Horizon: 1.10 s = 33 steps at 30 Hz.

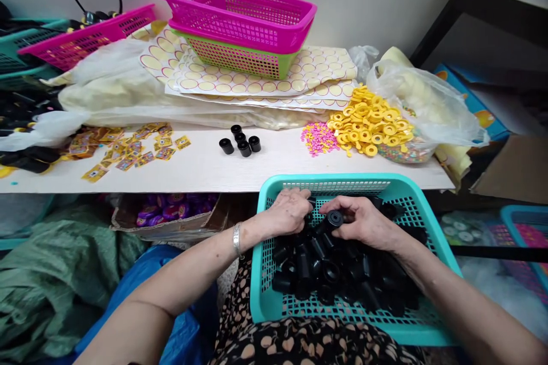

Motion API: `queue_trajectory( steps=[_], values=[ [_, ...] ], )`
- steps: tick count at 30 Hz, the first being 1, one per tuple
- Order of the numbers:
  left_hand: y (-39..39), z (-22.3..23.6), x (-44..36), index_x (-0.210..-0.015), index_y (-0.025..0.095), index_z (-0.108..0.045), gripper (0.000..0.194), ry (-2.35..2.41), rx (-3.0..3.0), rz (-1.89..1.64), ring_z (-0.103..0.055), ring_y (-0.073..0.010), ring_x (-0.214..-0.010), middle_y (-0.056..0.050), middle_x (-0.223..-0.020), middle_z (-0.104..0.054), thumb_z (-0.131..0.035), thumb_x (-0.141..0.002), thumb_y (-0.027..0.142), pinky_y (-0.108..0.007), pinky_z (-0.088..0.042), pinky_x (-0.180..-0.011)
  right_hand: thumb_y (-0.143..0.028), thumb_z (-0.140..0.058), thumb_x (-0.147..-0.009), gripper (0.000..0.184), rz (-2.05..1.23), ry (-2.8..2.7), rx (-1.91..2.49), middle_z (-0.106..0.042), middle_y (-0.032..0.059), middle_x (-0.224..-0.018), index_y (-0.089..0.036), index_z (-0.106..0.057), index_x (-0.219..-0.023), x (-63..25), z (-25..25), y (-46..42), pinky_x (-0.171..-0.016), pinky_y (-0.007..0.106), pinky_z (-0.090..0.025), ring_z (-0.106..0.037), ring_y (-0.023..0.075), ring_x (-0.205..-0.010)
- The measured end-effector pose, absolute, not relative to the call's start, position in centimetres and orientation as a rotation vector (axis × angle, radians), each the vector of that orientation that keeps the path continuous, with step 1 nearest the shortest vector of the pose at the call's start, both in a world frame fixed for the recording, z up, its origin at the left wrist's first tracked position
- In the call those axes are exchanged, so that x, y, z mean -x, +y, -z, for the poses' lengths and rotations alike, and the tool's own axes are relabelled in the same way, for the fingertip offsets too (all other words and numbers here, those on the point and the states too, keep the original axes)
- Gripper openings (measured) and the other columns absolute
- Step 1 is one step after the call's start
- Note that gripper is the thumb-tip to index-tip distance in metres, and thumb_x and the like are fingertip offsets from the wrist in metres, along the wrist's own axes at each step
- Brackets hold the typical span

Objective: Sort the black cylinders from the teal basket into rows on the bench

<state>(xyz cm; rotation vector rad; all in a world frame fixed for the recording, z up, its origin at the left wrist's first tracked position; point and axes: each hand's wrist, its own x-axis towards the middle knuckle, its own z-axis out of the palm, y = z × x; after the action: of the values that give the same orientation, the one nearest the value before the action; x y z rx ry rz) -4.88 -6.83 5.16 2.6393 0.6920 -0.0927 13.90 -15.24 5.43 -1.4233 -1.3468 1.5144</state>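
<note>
A turquoise plastic basket [256, 274] rests in front of me, filled with loose black plastic cylinders [303, 265]. My right hand [363, 222] grips one black plastic cylinder [334, 218] between thumb and fingers, its ringed round end facing up. Beside it, inside the basket's left half, my left hand [291, 211] is closed with its fingers bent down; a black cylinder [312, 202] shows at its fingertips, mostly hidden. On the table beyond the basket, several black cylinders [244, 149] stand upright in a small group.
Yellow ring-shaped pieces [374, 122] and tiny pink pieces [319, 138] lie piled on the white table [205, 174]. Small printed packets [124, 151] are scattered at left. A magenta basket [240, 17] sits in a green one [240, 57] on sticker sheets [317, 77]. A box of purple items [166, 211] is below.
</note>
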Motion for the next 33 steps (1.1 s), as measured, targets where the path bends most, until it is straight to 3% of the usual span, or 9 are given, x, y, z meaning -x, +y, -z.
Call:
queue_trajectory(
  steps=[3,6,9,16,21,26,33],
  values=[
    [-6.5,-5.0,5.0,-0.068,0.014,-0.061,0.005,0.677,-2.414,-0.095,-0.055,-0.0201,-0.076,-0.005,-0.078,-0.059,-0.06,-0.064,0.017,-0.031,-0.042,-0.07,-0.016,-0.073,-0.061,0.035,-1.555,-1.165,1.306,-0.066,-0.0016,-0.084,-0.02,-0.066,-0.095,-13.5,-5.7,-15.3,-0.072,0.029,-0.049,-0.061,0.0142,-0.077],
    [-6.4,-4.9,5.1,-0.074,0.014,-0.063,0.014,0.739,-2.044,-0.262,-0.053,-0.0144,-0.066,0.0,-0.069,-0.057,-0.064,-0.061,0.018,-0.025,-0.04,-0.06,-0.023,-0.077,-0.062,0.044,-1.525,-0.999,1.161,-0.068,0.0012,-0.094,-0.022,-0.063,-0.104,-13.2,-6.1,-15.3,-0.081,0.033,-0.048,-0.063,0.0161,-0.085],
    [-6.6,-5.0,5.1,-0.084,0.013,-0.064,0.024,0.711,-1.66,-0.316,-0.052,-0.0111,-0.06,0.002,-0.066,-0.057,-0.066,-0.06,0.017,-0.022,-0.039,-0.056,-0.028,-0.076,-0.066,0.041,-1.532,-0.884,1.09,-0.069,0.0036,-0.094,-0.021,-0.062,-0.104,-12.9,-6.7,-15.3,-0.084,0.037,-0.049,-0.064,0.0172,-0.084],
    [-6.9,-6.0,5.0,-0.087,0.013,-0.066,0.03,0.654,-1.162,-0.446,-0.056,-0.0103,-0.068,-0.001,-0.076,-0.065,-0.073,-0.058,0.012,-0.023,-0.043,-0.068,-0.036,-0.072,-0.07,0.039,-1.545,-0.663,0.99,-0.066,0.0036,-0.095,-0.022,-0.061,-0.104,-12.5,-7.3,-15.1,-0.084,0.045,-0.051,-0.064,0.0188,-0.081],
    [-7.6,-6.7,4.6,-0.087,0.014,-0.069,0.029,0.631,-1.132,-0.487,-0.057,-0.0114,-0.072,-0.001,-0.079,-0.065,-0.076,-0.058,0.015,-0.024,-0.044,-0.071,-0.03,-0.075,-0.067,0.031,-1.477,-0.615,1.049,-0.064,0.0005,-0.091,-0.022,-0.063,-0.095,-13.0,-6.8,-14.9,-0.086,0.041,-0.052,-0.063,0.017,-0.083],
    [-8.0,-6.8,4.2,-0.091,0.017,-0.072,0.03,0.648,-1.358,-0.497,-0.057,-0.0153,-0.078,-0.003,-0.084,-0.066,-0.076,-0.061,0.021,-0.026,-0.044,-0.072,-0.029,-0.078,-0.064,0.033,-1.393,-0.64,1.101,-0.065,0.0007,-0.086,-0.022,-0.063,-0.093,-13.0,-6.7,-15.2,-0.078,0.034,-0.052,-0.062,0.016,-0.079],
    [-7.9,-6.8,4.3,-0.089,0.017,-0.073,0.027,0.641,-1.373,-0.485,-0.054,-0.0125,-0.071,-0.001,-0.078,-0.064,-0.076,-0.063,0.023,-0.023,-0.041,-0.066,-0.024,-0.08,-0.06,0.035,-1.282,-0.67,1.153,-0.067,0.0002,-0.087,-0.022,-0.064,-0.091,-12.6,-7.2,-15.6,-0.071,0.026,-0.049,-0.06,0.0126,-0.075]
  ],
)
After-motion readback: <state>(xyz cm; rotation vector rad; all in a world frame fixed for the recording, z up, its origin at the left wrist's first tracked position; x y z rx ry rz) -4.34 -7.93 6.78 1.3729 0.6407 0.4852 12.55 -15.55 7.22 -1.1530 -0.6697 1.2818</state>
